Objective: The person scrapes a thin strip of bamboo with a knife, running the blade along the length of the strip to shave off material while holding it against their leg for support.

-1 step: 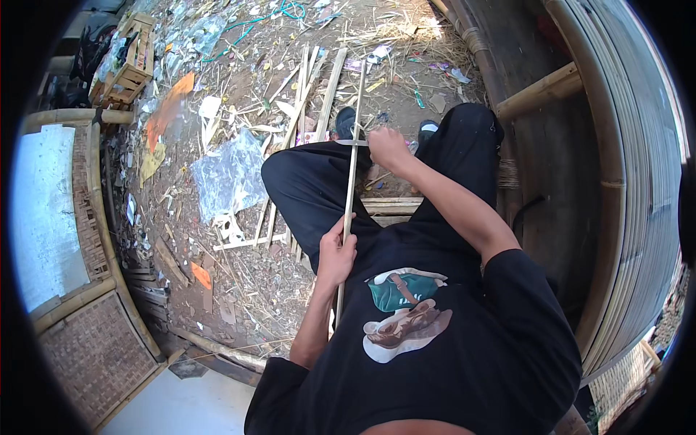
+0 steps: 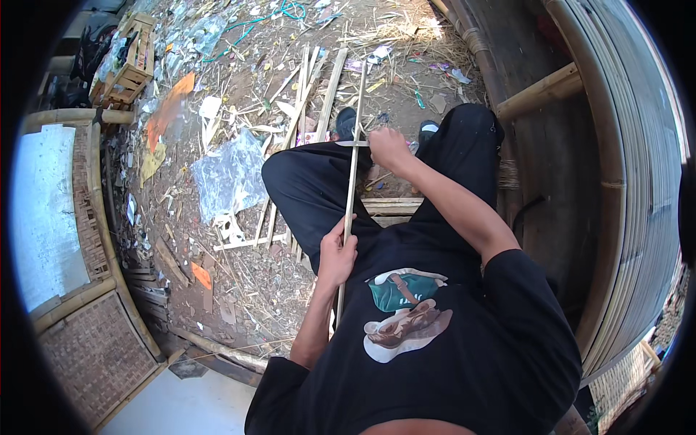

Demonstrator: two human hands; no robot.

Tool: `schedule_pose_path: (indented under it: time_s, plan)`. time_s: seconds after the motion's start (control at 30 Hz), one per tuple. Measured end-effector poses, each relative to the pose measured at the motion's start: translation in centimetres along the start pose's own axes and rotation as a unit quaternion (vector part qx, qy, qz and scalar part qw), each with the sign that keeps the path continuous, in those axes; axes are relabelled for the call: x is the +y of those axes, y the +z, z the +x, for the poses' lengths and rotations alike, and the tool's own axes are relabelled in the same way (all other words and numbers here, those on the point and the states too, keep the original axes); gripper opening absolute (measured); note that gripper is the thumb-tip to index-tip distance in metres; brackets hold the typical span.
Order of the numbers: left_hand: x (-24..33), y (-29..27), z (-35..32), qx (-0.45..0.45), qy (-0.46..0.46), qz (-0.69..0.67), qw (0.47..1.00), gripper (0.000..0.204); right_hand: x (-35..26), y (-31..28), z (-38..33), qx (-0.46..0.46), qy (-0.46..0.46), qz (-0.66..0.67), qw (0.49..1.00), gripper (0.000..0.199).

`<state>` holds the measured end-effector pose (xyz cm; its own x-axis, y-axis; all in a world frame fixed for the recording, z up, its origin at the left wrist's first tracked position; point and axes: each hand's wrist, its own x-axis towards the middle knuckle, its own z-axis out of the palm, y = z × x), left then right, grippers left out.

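Plainly, two hands share one long, pale strip (image 2: 352, 181) laid lengthwise by the left thigh (image 2: 308, 181).
In the head view, the left hand (image 2: 337, 255) wraps its fingers round the strip's lower part, probably to steady it; farther along, the right hand (image 2: 389, 148) is closed on what looks like a thin blade (image 2: 351, 143), though the fist hides any handle. The blade lies crosswise on the strip, presumably so its edge meets it squarely. Pale lettering marks the green bag print (image 2: 395, 292) on the black shirt (image 2: 493, 348).

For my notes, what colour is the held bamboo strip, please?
The bamboo strip is pale tan; see the head view.
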<state>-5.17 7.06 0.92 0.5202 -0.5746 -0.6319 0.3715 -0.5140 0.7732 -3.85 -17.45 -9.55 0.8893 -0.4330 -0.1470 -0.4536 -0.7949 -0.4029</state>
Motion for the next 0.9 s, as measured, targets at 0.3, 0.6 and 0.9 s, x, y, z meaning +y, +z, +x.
schedule_pose_path:
  time_s: [0.3,0.6,0.9]
  plan:
    - [1.6,0.0,-0.6,-0.007,-0.042,-0.096,0.994,0.044,1.5,0.5,2.1,0.069,0.001,-0.025,0.997,0.02]
    - [0.5,-0.9,-4.4,-0.086,-0.084,-0.121,0.985,0.043,8.8,-2.6,5.6,0.109,0.179,-0.013,0.978,0.017]
    - [-1.6,-1.3,-3.9,-0.04,-0.023,-0.019,0.999,0.037,9.5,-0.3,5.2,-0.079,0.43,0.534,0.724,0.031]
